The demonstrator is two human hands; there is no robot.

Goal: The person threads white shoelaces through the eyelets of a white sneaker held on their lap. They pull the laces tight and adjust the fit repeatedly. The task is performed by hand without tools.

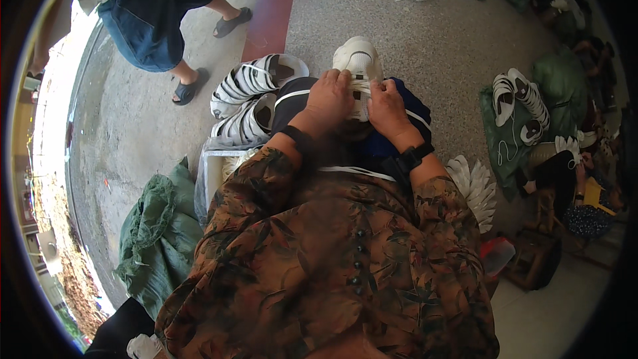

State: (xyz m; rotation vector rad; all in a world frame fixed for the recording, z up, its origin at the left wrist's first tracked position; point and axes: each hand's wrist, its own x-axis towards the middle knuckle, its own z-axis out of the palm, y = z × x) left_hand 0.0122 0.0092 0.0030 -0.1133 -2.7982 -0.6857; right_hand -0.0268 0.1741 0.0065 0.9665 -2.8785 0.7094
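Observation:
A cream-white sneaker [358,58] rests on my lap, its toe pointing away from me. My left hand [329,101] is closed on the left side of its opening, fingers curled by the lacing. On the other side my right hand [387,108] pinches at a pale shoelace [359,85] that crosses between both hands. The fingertips partly cover the lace, so its exact path through the shoe is hidden. Stacked white shoe pieces [247,86] with dark gaps between them lie just left of my knees.
Left of me are a white box [214,176] and a green sack [156,216]. White shoe parts [473,189] fan out at my right. Several white shoes [522,103] lie on green sacking. A person in blue shorts [146,26] stands front left; another person [588,199] sits far right.

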